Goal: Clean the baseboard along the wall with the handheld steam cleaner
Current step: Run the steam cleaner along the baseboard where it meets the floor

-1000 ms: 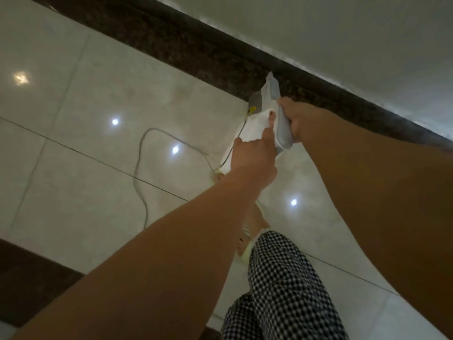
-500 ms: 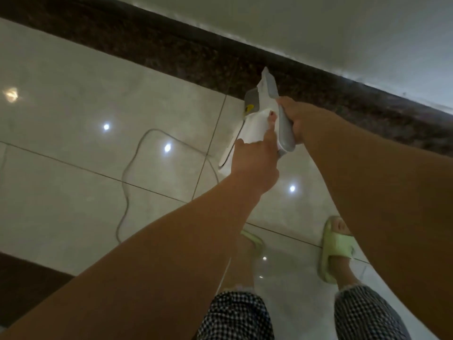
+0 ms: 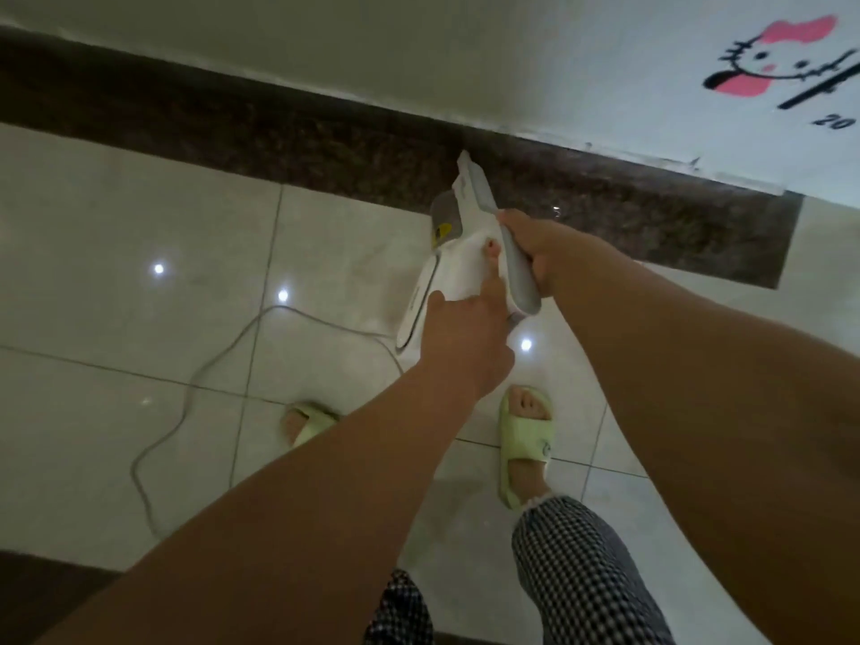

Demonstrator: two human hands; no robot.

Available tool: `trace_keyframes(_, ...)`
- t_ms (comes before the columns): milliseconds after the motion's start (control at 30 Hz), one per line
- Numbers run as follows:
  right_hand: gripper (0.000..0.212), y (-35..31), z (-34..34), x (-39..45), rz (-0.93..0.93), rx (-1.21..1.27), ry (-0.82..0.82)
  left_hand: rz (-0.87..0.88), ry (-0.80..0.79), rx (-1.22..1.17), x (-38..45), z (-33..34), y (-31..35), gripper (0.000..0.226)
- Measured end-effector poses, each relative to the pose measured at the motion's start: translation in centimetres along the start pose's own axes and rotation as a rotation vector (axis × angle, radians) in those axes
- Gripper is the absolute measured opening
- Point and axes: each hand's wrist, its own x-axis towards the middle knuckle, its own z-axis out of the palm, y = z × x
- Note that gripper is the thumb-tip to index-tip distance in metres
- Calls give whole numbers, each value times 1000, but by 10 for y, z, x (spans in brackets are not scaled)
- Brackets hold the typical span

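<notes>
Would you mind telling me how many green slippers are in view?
2. One slipper is on the foot right of the left forearm, fully visible on the floor tile. The other slipper is left of that forearm, which hides part of it.

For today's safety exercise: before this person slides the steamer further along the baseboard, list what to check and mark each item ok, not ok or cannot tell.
1. Right hand grips the steamer handle: ok.
2. Left hand steadies the body: ok.
3. Nozzle aimed at the baseboard: ok.
4. Nozzle touching the baseboard: cannot tell.
5. Cord clear of the feet: not ok, it loops on the floor close to the left slipper.
6. Steam coming out: cannot tell.
</notes>
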Motion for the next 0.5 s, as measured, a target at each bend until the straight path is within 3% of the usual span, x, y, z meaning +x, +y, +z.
trace_keyframes(167, 39, 16, -86, 8, 22, 63, 2, 41, -10, 39, 9, 26, 74, 64)
trace_keyframes(500, 36, 60, -193, 15, 43, 390, 110, 194, -80, 201, 24, 52, 151, 55)
